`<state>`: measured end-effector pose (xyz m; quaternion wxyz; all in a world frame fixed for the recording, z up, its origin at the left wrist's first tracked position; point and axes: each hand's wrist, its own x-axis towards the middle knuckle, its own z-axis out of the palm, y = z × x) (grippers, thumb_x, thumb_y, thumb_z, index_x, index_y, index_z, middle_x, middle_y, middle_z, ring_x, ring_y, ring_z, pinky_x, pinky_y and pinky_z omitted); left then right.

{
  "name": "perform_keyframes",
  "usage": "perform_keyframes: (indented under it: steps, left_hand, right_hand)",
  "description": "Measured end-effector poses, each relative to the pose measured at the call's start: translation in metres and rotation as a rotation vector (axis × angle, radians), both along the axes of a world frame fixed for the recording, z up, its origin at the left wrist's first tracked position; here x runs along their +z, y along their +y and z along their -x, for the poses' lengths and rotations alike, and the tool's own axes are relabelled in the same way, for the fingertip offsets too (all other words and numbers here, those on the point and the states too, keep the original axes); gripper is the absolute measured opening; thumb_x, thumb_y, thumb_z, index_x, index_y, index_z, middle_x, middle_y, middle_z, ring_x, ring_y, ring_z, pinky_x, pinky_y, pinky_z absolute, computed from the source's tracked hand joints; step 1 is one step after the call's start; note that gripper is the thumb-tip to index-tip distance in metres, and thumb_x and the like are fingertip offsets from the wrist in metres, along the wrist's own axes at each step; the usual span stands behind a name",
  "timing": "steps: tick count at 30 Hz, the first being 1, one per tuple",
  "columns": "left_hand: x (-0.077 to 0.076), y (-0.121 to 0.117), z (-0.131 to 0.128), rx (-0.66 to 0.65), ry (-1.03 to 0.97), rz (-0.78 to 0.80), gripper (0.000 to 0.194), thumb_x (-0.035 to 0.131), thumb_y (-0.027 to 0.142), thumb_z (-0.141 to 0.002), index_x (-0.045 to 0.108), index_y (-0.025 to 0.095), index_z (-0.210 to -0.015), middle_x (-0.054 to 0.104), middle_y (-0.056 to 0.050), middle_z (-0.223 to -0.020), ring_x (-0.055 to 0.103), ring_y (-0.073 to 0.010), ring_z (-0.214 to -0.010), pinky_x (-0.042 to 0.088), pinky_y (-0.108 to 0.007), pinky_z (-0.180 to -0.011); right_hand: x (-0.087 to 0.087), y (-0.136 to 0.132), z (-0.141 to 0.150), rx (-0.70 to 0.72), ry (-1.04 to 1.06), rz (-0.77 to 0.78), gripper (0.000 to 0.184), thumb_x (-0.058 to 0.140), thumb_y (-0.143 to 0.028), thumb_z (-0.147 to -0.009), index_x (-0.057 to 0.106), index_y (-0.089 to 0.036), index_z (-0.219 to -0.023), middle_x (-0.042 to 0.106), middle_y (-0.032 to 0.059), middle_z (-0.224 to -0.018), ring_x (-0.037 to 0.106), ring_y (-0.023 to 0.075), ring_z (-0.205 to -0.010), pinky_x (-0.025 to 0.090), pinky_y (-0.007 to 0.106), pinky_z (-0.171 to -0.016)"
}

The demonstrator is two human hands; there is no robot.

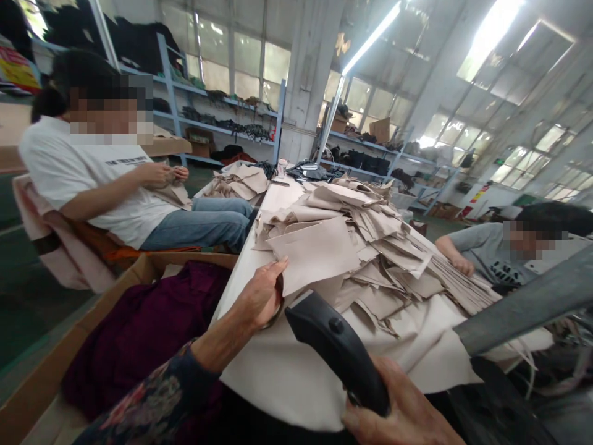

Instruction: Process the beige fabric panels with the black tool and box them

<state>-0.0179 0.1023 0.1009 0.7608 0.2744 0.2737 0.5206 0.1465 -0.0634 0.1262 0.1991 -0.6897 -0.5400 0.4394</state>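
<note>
My left hand point(265, 295) pinches the near left edge of a flat beige fabric piece point(319, 250), with the thumb on top. The fingers below are partly hidden. My right hand point(398, 411) is wrapped round the lower end of a black electric clipper point(336, 346), which has a round button on its body. Its wide head points up and left, close beside my left hand and just below the fabric's near edge. Whether the head touches the cloth I cannot tell. Behind the held piece lies a large loose heap of similar beige pieces point(384, 225).
A white-topped table point(241, 278) carries the heap. On the left stands a cardboard box point(41, 386) with purple cloth point(152, 321). One seated person point(106, 179) handles beige fabric; another person point(491, 247) sits at right. A grey metal bar point(532, 303) crosses the right side.
</note>
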Motion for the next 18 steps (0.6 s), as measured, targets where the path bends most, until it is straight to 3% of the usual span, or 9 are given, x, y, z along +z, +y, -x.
perform_keyframes:
  steps: [4, 11, 18]
  left_hand:
    - [-0.010, -0.004, -0.008, -0.041, -0.014, -0.036, 0.020, 0.068, 0.020, -0.072, 0.065, 0.013, -0.090, 0.073, -0.008, -0.086, 0.067, -0.0246, -0.090, 0.051, -0.032, -0.082]
    - [-0.015, -0.005, -0.009, -0.080, 0.042, -0.020, 0.013, 0.070, 0.025, -0.071, 0.063, 0.019, -0.080, 0.071, -0.004, -0.080, 0.067, -0.0233, -0.088, 0.052, -0.028, -0.073]
    - [-0.026, 0.006, -0.010, -0.081, -0.043, -0.087, 0.017, 0.068, 0.023, -0.075, 0.066, 0.015, -0.089, 0.073, -0.007, -0.084, 0.067, -0.0245, -0.092, 0.049, -0.033, -0.088]
  right_hand:
    - [-0.004, 0.009, -0.001, 0.089, 0.093, 0.008, 0.026, 0.061, -0.023, -0.073, 0.057, -0.013, -0.097, 0.051, -0.0068, -0.049, 0.048, 0.0089, -0.045, 0.034, 0.018, -0.044]
    - [-0.012, 0.015, -0.004, 0.044, 0.129, 0.059, 0.038, 0.062, -0.026, -0.075, 0.053, -0.012, -0.108, 0.053, -0.0073, -0.050, 0.049, 0.0085, -0.045, 0.035, 0.017, -0.044]
    - [-0.009, 0.002, -0.013, 0.004, 0.110, 0.060, 0.028, 0.065, -0.028, -0.072, 0.060, -0.014, -0.096, 0.055, -0.0054, -0.054, 0.052, 0.0107, -0.050, 0.038, 0.019, -0.051]
